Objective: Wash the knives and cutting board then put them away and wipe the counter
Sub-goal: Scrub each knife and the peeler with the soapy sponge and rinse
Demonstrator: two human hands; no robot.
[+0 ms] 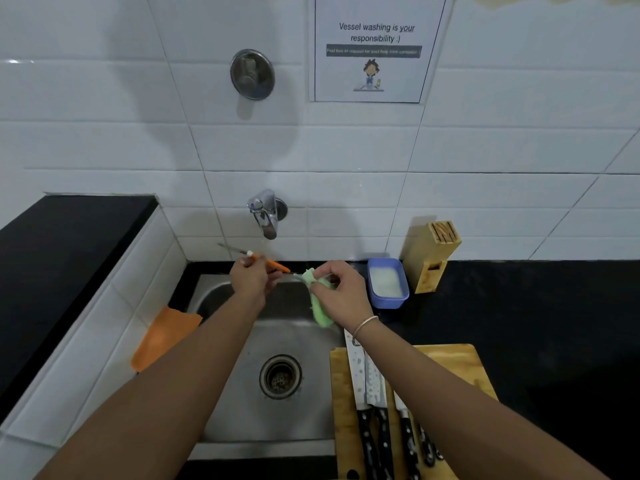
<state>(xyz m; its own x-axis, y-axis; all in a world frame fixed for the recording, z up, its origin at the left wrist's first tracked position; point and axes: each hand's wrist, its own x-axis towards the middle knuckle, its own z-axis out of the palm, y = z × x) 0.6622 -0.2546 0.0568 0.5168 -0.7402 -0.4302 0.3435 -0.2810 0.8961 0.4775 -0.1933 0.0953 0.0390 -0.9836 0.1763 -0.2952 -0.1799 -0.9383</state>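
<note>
Your black counter (540,306) wraps a steel sink (242,393) set into it. At 3 o'clock of the sink, a wooden cutting board (446,362) lies flat on the counter, its left edge touching the sink rim. Black-handled knives (375,403) lie side by side on the board, blades toward 12. At 1 o'clock, a blue tub (387,284) of white liquid sits on the counter, a wooden knife block (431,256) just beside it at its 3. At 9 o'clock, an orange cloth (162,339) lies on the sink's edge.
</note>
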